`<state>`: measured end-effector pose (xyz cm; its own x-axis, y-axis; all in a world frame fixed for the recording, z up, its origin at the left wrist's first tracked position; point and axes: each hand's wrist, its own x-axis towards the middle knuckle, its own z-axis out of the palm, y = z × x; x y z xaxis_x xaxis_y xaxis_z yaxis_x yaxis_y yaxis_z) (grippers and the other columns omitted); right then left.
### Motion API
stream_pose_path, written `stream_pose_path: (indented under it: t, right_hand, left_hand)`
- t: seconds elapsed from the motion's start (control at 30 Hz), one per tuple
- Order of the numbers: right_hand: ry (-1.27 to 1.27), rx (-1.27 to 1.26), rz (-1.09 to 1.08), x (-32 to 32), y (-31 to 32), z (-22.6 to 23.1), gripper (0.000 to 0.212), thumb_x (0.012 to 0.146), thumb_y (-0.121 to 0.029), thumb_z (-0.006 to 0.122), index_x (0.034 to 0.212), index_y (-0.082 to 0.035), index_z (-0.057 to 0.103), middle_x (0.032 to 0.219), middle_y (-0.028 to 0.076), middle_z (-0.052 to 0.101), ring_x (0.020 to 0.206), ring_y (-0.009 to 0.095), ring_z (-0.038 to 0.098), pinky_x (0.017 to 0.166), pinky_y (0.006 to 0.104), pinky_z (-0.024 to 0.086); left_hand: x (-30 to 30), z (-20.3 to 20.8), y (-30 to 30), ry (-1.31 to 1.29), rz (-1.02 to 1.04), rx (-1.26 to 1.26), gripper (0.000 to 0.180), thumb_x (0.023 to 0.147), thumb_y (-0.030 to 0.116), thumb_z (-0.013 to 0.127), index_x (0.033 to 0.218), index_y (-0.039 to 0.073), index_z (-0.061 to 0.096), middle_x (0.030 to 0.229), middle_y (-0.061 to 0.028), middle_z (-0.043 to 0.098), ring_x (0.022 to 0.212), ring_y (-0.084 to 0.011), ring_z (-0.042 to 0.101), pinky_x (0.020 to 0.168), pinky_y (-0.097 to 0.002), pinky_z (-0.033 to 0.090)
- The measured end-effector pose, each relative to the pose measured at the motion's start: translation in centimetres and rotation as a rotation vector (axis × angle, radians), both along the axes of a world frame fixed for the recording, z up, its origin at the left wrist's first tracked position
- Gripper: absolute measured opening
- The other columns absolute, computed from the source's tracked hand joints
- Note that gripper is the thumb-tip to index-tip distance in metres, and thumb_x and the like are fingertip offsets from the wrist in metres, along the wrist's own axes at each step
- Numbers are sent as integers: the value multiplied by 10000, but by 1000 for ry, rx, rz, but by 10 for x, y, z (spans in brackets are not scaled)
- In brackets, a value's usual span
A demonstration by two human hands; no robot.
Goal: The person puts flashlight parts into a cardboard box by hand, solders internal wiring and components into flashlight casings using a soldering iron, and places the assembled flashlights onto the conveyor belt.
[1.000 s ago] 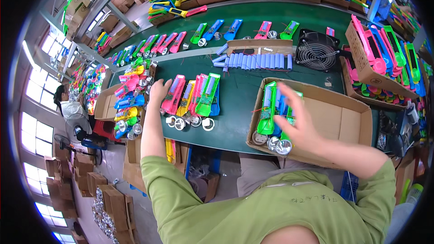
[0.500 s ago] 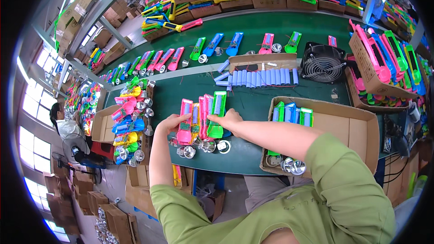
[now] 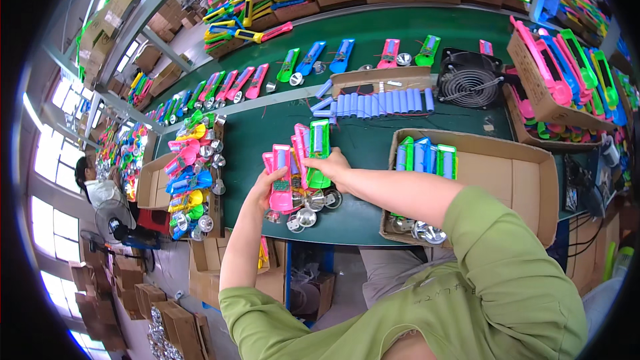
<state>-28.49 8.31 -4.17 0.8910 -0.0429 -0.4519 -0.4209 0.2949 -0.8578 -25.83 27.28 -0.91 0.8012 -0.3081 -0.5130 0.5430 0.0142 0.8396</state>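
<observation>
Between my hands stands a bunch of open flashlight housings with batteries, wires and reflectors attached. My left hand [image 3: 265, 185] is closed on the left side of the bunch, its thumb on a pink flashlight housing [image 3: 281, 183]. Closed on the other side, my right hand [image 3: 333, 167] has its thumb across a green flashlight housing [image 3: 320, 143]. More pink and some yellow parts show between them. Silver reflectors [image 3: 306, 217] dangle at the lower ends. The fingertips behind the bunch are hidden.
At right, a cardboard tray [image 3: 513, 193] holds several blue and green housings. A stacked pile of housings [image 3: 190, 173] stands left. Blue cylindrical batteries [image 3: 383, 104] lie in a row ahead, beside a black fan [image 3: 472, 83]. Housings line the green bench [image 3: 373, 27] beyond.
My hands have come closer together, squeezing the spread housings into a tighter bunch. The pink housing on the left has shifted right, and the green one has moved up slightly.
</observation>
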Motion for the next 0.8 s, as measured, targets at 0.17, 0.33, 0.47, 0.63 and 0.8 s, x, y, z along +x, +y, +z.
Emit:
stream_pose_path:
  t: [0.17, 0.33, 0.47, 0.63, 0.8]
  right_hand:
    - [-42, -67, -21, -8, -3, 5, 763, 572, -372, 780, 1074, 62, 403, 1022, 210, 566, 903, 281, 595, 760, 335, 474]
    - [-220, -89, -198, -40, -54, 69, 731, 556, -377, 783, 1048, 52, 455, 1000, 205, 585, 909, 282, 595, 768, 352, 465]
    - [-416, 85, -159, -92, -138, 116, 458, 635, -284, 753, 940, 13, 585, 876, 126, 634, 767, 194, 625, 683, 323, 493]
    - [-248, 46, -172, -196, -227, 160, 290, 758, -184, 674, 989, -26, 596, 908, 74, 635, 787, 149, 616, 711, 324, 501]
    - [-171, 94, -301, -259, -259, 116, 364, 749, -205, 688, 1051, -43, 563, 992, 70, 615, 859, 141, 594, 765, 305, 480]
  left_hand:
    - [-6, 29, -9, -193, -25, 55, 365, 728, 116, 676, 1042, 84, 493, 877, -29, 578, 758, -141, 582, 676, -303, 498]
    - [-24, 99, -72, -317, -158, -52, 524, 734, 107, 655, 1198, 53, 418, 1043, -81, 572, 927, -205, 590, 784, -353, 506]
    - [-53, 137, -144, -397, -276, -22, 466, 746, 138, 655, 1148, 53, 437, 960, -57, 577, 824, -161, 602, 718, -327, 522]
    - [-111, 134, -247, -243, -442, -194, 430, 716, 122, 696, 1084, 57, 482, 936, -36, 583, 814, -134, 584, 712, -305, 498]
    - [-141, 77, -293, -67, -636, -169, 446, 760, 141, 649, 1147, 53, 447, 1041, -89, 570, 892, -222, 600, 777, -420, 519]
